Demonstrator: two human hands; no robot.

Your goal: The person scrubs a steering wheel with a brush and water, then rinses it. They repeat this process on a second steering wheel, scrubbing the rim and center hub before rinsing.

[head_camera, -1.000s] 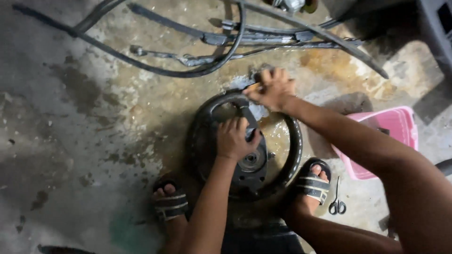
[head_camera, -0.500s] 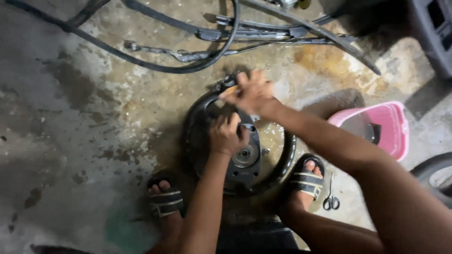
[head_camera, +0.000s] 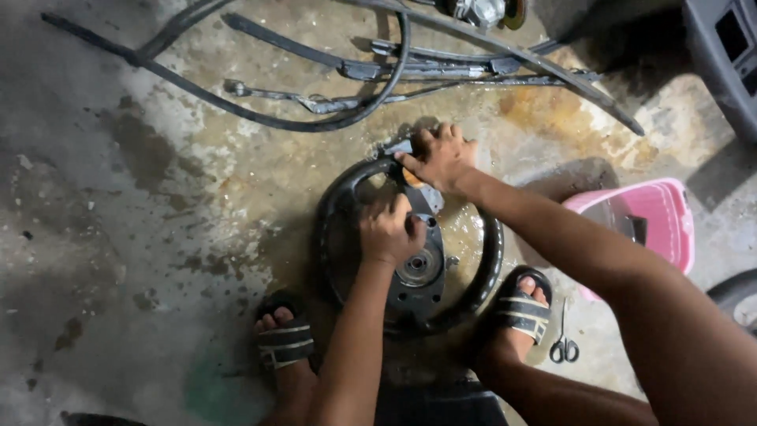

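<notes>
A black wheel rim (head_camera: 335, 237) with a metal hub (head_camera: 420, 268) lies flat on the stained concrete floor between my two sandalled feet. My left hand (head_camera: 388, 231) is closed on a spoke of the wheel just above the hub. At the far edge of the wheel my right hand (head_camera: 439, 158) presses down on the rim, with a small yellowish piece under its fingers; what that piece is I cannot tell.
A pink plastic tub (head_camera: 646, 225) stands to the right. Small scissors (head_camera: 564, 343) lie by my right foot. Black rubber strips and metal rods (head_camera: 355, 71) lie across the floor beyond the wheel. A dark tyre (head_camera: 737, 296) shows at the right edge.
The view has shifted slightly. Both hands stay on the wheel; the left has slid a little along the spoke toward the hub.
</notes>
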